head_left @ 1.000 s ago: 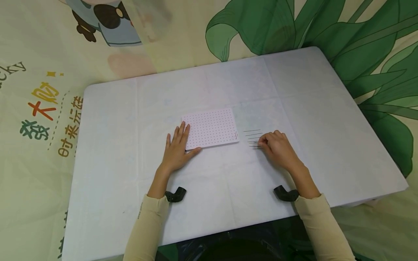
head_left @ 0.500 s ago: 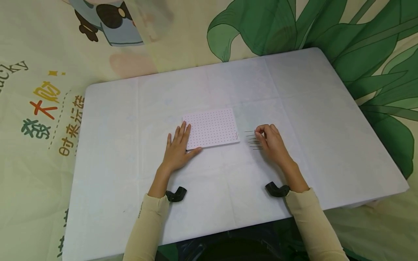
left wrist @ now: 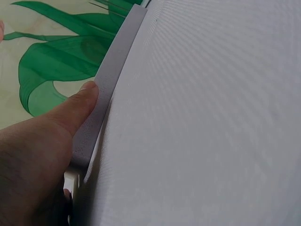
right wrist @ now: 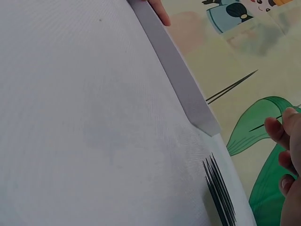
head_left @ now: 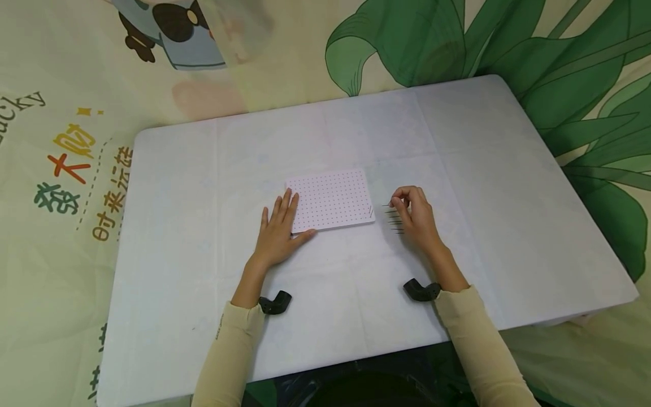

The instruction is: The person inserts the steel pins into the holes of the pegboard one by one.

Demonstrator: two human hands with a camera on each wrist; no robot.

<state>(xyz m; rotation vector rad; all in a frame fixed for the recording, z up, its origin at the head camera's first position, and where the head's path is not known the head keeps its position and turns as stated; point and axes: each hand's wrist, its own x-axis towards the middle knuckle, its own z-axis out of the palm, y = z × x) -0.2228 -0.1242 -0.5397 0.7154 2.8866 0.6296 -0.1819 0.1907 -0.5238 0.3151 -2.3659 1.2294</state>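
Observation:
A white board [head_left: 333, 198] dotted with rows of small holes lies mid-table. My left hand [head_left: 277, 237] rests on its left end with straight, spread fingers, the thumb along the near edge. In the left wrist view that thumb [left wrist: 77, 106] touches the board's side. To the right of the board, my right hand [head_left: 417, 217] pinches a thin dark needle-like stick [right wrist: 261, 125] between thumb and forefinger, raised above the table. Several similar sticks [right wrist: 219, 193] lie side by side on the cloth below it. Two more sticks [right wrist: 247, 77] stand tilted in the board's right end.
A white cloth covers the table [head_left: 178, 226]. Behind it hangs a printed backdrop [head_left: 285, 56] with green leaves and lettering. A black wrist camera mount [head_left: 275, 303] sits at the left wrist, another mount [head_left: 422, 290] at the right.
My right hand has lifted from the lying sticks and moved left and away from me, closer to the board, pinching one stick. My left hand stays on the board.

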